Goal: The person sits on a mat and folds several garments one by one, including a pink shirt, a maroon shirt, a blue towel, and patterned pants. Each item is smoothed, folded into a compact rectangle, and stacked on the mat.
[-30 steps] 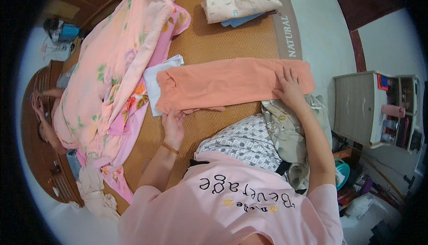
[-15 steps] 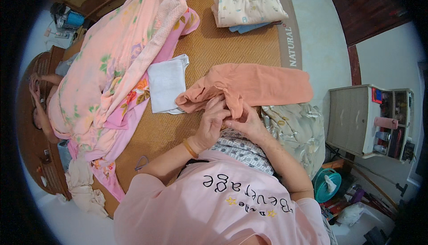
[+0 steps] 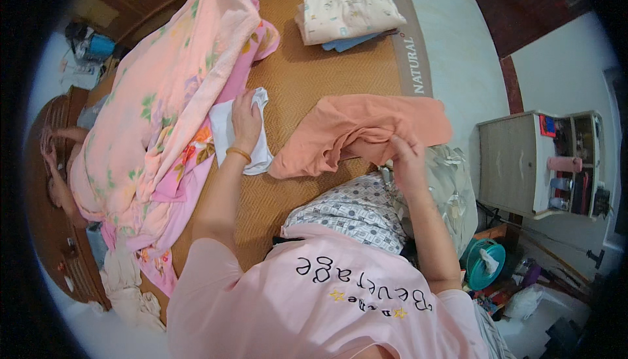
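A peach-orange garment (image 3: 366, 120) lies loosely bunched on the woven mat in front of me, with folds opening toward my lap. My right hand (image 3: 409, 156) pinches its near edge, at the right. Off to the left, my left hand (image 3: 245, 127) is on a white folded cloth (image 3: 222, 123), its fingers curled against the fabric, which creases around them. The fingertips are partly hard to make out. An amber-coloured bangle circles my left wrist.
A pink floral blanket (image 3: 157, 97) is heaped along the left. Folded pale printed cloth (image 3: 353, 12) is stacked on the far mat (image 3: 320, 71). Another person's arms (image 3: 62, 169) show at the far left. A drawer cabinet (image 3: 510, 163) and a teal basket (image 3: 484, 274) stand at the right.
My left hand has left the orange garment and reached left onto the white cloth, which is now creased. My right hand has moved right, and the garment has spread and shifted shape.
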Demonstrator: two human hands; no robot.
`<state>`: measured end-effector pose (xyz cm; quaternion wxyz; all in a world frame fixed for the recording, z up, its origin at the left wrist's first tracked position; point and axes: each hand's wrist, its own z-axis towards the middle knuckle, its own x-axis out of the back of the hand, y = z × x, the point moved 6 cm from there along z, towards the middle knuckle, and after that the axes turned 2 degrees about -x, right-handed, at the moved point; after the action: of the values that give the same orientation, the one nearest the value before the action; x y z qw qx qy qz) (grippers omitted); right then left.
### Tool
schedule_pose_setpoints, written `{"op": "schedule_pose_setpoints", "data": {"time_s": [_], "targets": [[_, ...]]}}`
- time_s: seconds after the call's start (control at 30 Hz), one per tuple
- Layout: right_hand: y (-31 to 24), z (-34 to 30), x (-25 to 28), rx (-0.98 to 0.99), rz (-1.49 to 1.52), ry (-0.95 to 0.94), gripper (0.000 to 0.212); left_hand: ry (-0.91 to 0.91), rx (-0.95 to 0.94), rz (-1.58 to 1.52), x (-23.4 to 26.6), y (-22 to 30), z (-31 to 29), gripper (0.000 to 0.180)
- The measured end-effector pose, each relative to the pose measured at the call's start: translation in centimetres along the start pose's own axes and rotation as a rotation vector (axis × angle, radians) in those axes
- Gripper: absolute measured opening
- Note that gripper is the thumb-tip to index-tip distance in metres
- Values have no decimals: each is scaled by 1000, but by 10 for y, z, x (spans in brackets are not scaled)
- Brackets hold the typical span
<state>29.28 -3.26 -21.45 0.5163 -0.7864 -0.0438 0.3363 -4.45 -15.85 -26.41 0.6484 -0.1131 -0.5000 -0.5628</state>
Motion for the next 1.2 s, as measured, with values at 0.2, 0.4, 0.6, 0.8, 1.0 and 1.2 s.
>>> {"op": "schedule_pose_setpoints", "data": {"time_s": [0.2, 0.4, 0.6, 0.8, 1.0, 1.2], "targets": [[14, -16, -5, 8, -418, -40, 21, -474, 228, 365, -35, -29, 24, 30], [-3, -12, -16, 47, -415, -44, 21, -475, 164, -183, 3, 35, 48, 16], [-79, -2, -25, 392, -222, 25, 21, -214, 39, -806, 92, 136, 85, 5], [-127, -18, -15, 576, -136, 277, 29, 16, -77, -916, 122, 198, 98, 3], [-128, -44, -56, 703, -521, -102, 18, 38, -194, -896, 113, 242, 94, 3], [-80, -57, -84, 807, -1068, -120, 52, 91, -108, -1090, 115, 276, 93, 4]]}}
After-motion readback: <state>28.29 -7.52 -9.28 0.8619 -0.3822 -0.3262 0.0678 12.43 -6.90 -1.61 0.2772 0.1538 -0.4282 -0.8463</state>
